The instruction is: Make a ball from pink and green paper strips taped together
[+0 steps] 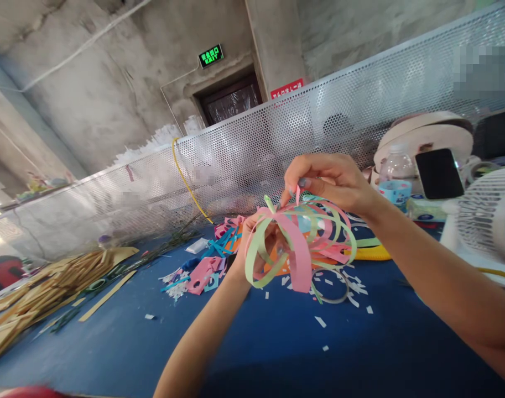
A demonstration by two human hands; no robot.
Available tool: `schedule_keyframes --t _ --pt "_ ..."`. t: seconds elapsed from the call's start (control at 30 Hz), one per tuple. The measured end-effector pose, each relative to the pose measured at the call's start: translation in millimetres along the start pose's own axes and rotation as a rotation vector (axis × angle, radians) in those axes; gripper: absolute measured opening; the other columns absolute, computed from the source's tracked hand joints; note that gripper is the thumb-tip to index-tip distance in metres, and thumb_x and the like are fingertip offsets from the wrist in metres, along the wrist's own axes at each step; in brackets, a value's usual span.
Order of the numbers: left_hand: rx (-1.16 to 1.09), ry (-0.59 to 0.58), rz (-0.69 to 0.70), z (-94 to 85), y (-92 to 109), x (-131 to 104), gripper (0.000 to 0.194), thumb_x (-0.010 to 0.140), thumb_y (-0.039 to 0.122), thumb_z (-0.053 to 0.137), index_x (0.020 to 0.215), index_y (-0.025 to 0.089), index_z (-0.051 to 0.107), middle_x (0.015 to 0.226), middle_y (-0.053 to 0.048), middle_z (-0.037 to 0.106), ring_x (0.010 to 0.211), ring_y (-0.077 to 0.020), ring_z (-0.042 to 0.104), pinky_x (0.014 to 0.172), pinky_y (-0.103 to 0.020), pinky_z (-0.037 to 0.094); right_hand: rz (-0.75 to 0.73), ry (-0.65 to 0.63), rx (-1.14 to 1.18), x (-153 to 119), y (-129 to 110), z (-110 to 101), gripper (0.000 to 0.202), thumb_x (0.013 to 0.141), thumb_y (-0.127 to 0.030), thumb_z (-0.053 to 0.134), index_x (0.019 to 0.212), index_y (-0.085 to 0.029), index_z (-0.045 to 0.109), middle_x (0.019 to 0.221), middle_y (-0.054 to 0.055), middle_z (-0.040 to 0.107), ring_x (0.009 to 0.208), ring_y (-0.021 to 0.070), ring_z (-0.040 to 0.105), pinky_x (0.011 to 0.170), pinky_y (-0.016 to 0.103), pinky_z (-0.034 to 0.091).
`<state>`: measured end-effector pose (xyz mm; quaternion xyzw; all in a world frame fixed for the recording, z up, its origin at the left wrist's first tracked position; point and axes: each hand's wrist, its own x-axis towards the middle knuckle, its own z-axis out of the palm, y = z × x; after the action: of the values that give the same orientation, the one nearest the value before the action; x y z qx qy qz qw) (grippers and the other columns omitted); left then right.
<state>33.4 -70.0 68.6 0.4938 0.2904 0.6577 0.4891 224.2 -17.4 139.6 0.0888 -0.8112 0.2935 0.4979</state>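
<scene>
Above the blue table, a looped bundle of pink and pale green strips is held up in front of me. My left hand is closed around the bundle's left side, partly hidden behind the loops. At the top, my right hand pinches the end of a short pink strip between thumb and finger. A small pale green end sticks up from the gathered top. Below the loops, a thin ring lies on the table among white scraps.
Pink and blue cut pieces lie left of my hands. Stacked tan strips cover the table's left side. A white fan, a plastic bottle and a phone stand at right. A perforated metal panel runs along the back.
</scene>
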Motion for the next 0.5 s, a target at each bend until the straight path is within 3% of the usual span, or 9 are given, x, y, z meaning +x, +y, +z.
schedule_keyframes --t 0.13,0.3,0.5 --pt "0.036 0.009 -0.042 -2.1 1.6 -2.5 0.029 0.061 0.039 0.088 0.068 0.019 0.067 0.059 0.002 0.059 0.052 -0.0123 0.055 0.047 -0.024 0.048 -0.031 -0.025 -0.053 0.1 -4.4 -0.5 0.017 0.099 -0.028 0.056 0.088 -0.020 0.066 0.082 0.003 0.069 0.083 0.0182 0.070 0.076 0.032 0.055" --pt "0.074 0.010 -0.018 -2.8 1.6 -4.0 0.025 0.065 0.040 0.086 0.073 0.022 0.070 0.071 0.001 0.068 0.059 -0.0131 0.060 0.048 -0.023 0.050 0.062 -0.031 -0.079 -1.3 -7.4 -0.5 0.015 0.098 -0.031 0.058 0.089 -0.024 0.067 0.088 0.005 0.069 0.083 0.0217 0.068 0.076 0.038 0.055" --pt "-0.007 -0.046 0.020 -0.6 -0.3 -3.0 0.033 0.063 0.044 0.088 0.061 0.021 0.065 0.052 0.006 0.055 0.036 -0.0042 0.036 0.033 -0.018 0.030 0.079 -0.030 -0.102 -2.5 -11.5 -0.7 0.016 0.098 -0.032 0.057 0.088 -0.024 0.067 0.088 0.004 0.068 0.079 0.0210 0.067 0.074 0.037 0.052"
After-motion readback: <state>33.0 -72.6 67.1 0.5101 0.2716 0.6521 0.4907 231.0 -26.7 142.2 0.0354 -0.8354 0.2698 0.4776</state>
